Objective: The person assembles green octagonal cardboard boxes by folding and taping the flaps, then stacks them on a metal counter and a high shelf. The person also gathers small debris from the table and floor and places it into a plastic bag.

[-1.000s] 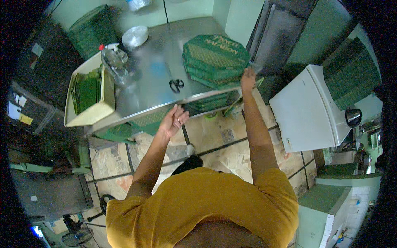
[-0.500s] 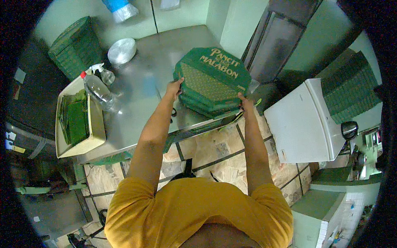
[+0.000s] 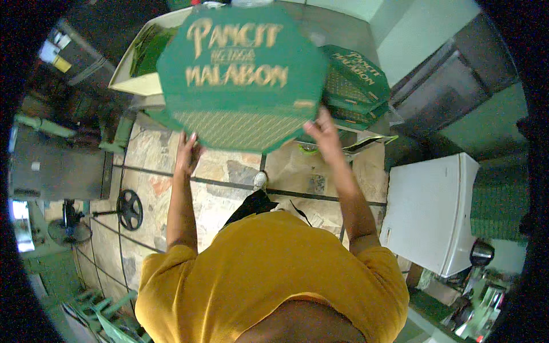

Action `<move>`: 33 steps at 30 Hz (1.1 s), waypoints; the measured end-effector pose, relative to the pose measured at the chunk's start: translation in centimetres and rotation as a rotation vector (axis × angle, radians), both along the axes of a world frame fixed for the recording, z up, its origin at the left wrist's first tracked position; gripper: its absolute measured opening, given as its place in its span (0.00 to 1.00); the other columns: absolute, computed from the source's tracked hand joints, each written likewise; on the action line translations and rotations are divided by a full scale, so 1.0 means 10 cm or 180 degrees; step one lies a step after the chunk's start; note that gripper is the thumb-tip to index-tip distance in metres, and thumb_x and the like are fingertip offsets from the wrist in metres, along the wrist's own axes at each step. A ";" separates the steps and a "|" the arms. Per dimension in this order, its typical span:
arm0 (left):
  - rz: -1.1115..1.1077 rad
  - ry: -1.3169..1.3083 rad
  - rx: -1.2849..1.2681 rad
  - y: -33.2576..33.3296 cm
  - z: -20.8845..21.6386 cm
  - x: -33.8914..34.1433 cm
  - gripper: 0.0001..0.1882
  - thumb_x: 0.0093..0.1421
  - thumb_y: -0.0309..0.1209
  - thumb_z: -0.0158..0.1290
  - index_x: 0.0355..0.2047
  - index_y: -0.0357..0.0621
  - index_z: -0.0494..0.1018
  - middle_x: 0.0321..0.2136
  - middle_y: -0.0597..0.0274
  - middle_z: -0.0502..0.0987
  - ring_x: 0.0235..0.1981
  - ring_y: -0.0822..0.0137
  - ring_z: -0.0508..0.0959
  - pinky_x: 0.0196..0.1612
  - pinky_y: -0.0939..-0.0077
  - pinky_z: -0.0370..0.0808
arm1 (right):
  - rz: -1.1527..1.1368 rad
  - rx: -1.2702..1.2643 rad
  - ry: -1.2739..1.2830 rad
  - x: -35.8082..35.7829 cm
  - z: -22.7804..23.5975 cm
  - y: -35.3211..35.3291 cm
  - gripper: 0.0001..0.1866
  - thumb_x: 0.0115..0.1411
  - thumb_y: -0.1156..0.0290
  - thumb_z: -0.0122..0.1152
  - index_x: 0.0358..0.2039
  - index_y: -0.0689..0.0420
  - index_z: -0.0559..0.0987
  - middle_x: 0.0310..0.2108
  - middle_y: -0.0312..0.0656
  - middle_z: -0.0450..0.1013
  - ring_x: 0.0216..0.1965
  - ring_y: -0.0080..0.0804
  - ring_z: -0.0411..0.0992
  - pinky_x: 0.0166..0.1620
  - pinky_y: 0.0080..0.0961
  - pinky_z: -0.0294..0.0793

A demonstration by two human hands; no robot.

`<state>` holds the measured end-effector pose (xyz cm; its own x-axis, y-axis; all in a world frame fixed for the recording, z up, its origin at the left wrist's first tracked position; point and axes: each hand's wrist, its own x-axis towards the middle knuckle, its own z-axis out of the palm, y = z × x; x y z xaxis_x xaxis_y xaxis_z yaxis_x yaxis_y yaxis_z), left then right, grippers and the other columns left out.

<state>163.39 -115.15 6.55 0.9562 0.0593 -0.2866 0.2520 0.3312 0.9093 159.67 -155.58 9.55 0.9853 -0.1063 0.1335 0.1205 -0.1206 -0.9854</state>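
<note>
A green octagonal cardboard box [image 3: 237, 100] with gold lettering and a patterned lower panel is raised between my hands, large in view and slightly blurred. My left hand [image 3: 187, 154] grips its near left edge from below, part of the fingers hidden behind it. At the near right edge, my right hand [image 3: 324, 134] holds it with the thumb on the upper face. Just beyond my right hand, a stack of similar green octagonal boxes [image 3: 354, 86] rests on the metal table [image 3: 349, 26]. The held box covers much of that table.
A cream tub [image 3: 126, 74] with flat green pieces stands left of the held box, partly covered by it. To the right is a white chest freezer [image 3: 426, 211]. Stone-tiled floor [image 3: 229, 186] lies under my arms. A dark pedestal fan [image 3: 68, 228] stands at the left.
One box has come off the stack and moved left, up toward me, in both hands. The other boxes stay on the table. My view has turned leftward.
</note>
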 end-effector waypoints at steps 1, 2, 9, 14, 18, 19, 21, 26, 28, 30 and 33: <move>0.0183 0.0384 0.0045 0.29 -0.10 -0.40 0.45 0.58 0.37 0.57 0.67 0.50 0.39 0.63 0.54 0.54 0.49 0.59 0.69 0.43 0.66 0.72 | 0.0290 0.0486 0.0065 -0.17 -0.19 0.29 0.37 0.55 0.67 0.65 0.62 0.59 0.59 0.53 0.43 0.67 0.50 0.31 0.68 0.54 0.30 0.66; 0.0303 0.0547 0.0132 0.52 -0.18 -0.77 0.43 0.58 0.37 0.56 0.66 0.49 0.41 0.59 0.56 0.58 0.50 0.57 0.68 0.44 0.68 0.71 | 0.0676 0.0481 0.0343 -0.39 -0.36 0.47 0.34 0.56 0.69 0.62 0.61 0.58 0.60 0.53 0.41 0.67 0.50 0.28 0.66 0.50 0.28 0.68; 0.0292 0.0767 -0.0032 0.64 -0.33 -1.72 0.39 0.60 0.38 0.53 0.65 0.48 0.44 0.60 0.55 0.58 0.52 0.51 0.69 0.49 0.61 0.71 | 0.1072 0.1152 0.1166 -0.99 -0.68 0.65 0.29 0.60 0.70 0.56 0.61 0.56 0.60 0.54 0.38 0.65 0.45 0.27 0.69 0.41 0.26 0.73; -0.0014 0.0193 -0.0372 0.19 -0.28 -1.03 0.35 0.63 0.43 0.50 0.64 0.47 0.48 0.58 0.58 0.62 0.51 0.57 0.70 0.52 0.61 0.69 | 0.0529 0.0732 0.0799 -0.58 -0.16 0.44 0.29 0.62 0.66 0.53 0.63 0.58 0.59 0.50 0.39 0.69 0.44 0.26 0.69 0.40 0.25 0.73; 0.0230 0.0062 -0.1466 -0.18 -0.21 -0.50 0.32 0.64 0.49 0.45 0.63 0.48 0.52 0.60 0.60 0.61 0.54 0.58 0.69 0.55 0.61 0.67 | 0.0536 0.0667 -0.0060 -0.35 0.20 0.43 0.31 0.63 0.64 0.52 0.64 0.58 0.57 0.49 0.41 0.70 0.42 0.26 0.69 0.41 0.25 0.73; 0.0111 0.0003 -0.1400 -0.26 -0.13 -0.35 0.32 0.64 0.50 0.44 0.62 0.48 0.53 0.60 0.60 0.60 0.55 0.58 0.69 0.55 0.61 0.67 | 0.0302 0.0723 -0.0030 -0.32 0.29 0.38 0.31 0.64 0.65 0.51 0.65 0.58 0.56 0.49 0.42 0.69 0.42 0.26 0.70 0.40 0.25 0.74; -0.0047 -0.0099 -0.1441 -0.47 0.04 -0.08 0.30 0.64 0.50 0.45 0.61 0.50 0.55 0.59 0.61 0.62 0.56 0.57 0.68 0.53 0.59 0.70 | -0.0254 0.1233 -0.0302 -0.26 0.45 0.25 0.31 0.64 0.63 0.51 0.64 0.58 0.57 0.50 0.42 0.69 0.42 0.27 0.70 0.41 0.25 0.74; -0.0947 0.0200 -0.0970 -1.34 0.35 0.57 0.30 0.62 0.45 0.51 0.60 0.52 0.54 0.45 0.62 0.69 0.41 0.64 0.72 0.42 0.62 0.75 | -0.1974 -0.0329 -0.0113 0.10 0.87 -0.50 0.36 0.58 0.53 0.60 0.62 0.58 0.62 0.49 0.42 0.70 0.40 0.28 0.70 0.37 0.22 0.71; -0.1107 0.0222 -0.0648 -1.69 0.45 0.81 0.32 0.60 0.44 0.53 0.60 0.52 0.54 0.39 0.63 0.68 0.34 0.67 0.71 0.38 0.65 0.75 | -0.1958 0.0056 -0.0632 0.26 0.96 -0.86 0.34 0.56 0.53 0.63 0.57 0.59 0.67 0.40 0.38 0.73 0.32 0.25 0.69 0.30 0.18 0.67; -0.0914 0.0030 -0.0375 -2.05 0.56 1.08 0.35 0.59 0.45 0.55 0.61 0.51 0.53 0.39 0.62 0.68 0.33 0.68 0.70 0.36 0.66 0.74 | -0.2041 -0.0017 -0.0263 0.42 1.01 -1.33 0.34 0.54 0.51 0.62 0.55 0.60 0.69 0.41 0.42 0.74 0.35 0.32 0.72 0.37 0.24 0.70; -0.0973 -0.0574 -0.0226 -2.75 0.73 1.66 0.37 0.59 0.44 0.55 0.63 0.47 0.52 0.48 0.58 0.69 0.38 0.64 0.72 0.38 0.64 0.73 | -0.1919 0.0450 0.0027 0.60 0.95 -2.10 0.31 0.53 0.53 0.65 0.51 0.60 0.72 0.38 0.39 0.73 0.31 0.30 0.69 0.36 0.25 0.70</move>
